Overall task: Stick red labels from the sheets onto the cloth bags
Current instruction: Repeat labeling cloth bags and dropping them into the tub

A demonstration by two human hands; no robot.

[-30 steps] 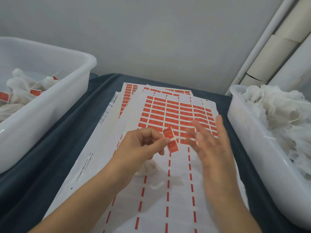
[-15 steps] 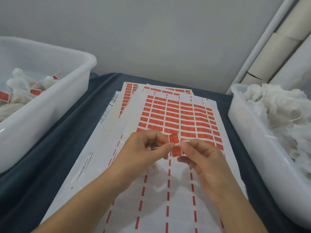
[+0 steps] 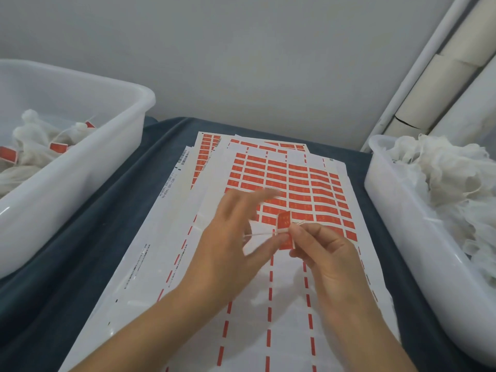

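Observation:
A red label (image 3: 283, 220) is folded over a thin white string (image 3: 259, 233) above the label sheets (image 3: 298, 181). My right hand (image 3: 326, 253) pinches the label and string between thumb and fingertips. Just to its left is my left hand (image 3: 232, 237), its fingers spread and blurred, the thumb close under the string. The cloth bag on that string is hidden behind my left hand. The top sheet keeps rows of red labels on its far half; its near half is peeled bare, with only red dashes left.
A white bin (image 3: 145, 103) at the left holds cloth bags with red labels (image 3: 57, 146). Another white bin (image 3: 389, 210) at the right is piled with plain cloth bags (image 3: 442, 173). A dark blue cloth (image 3: 88, 232) covers the table under the sheets.
My left hand has let its fingers straighten and spread away from the string. My right hand, open a second ago, closed in and now pinches the label at the string.

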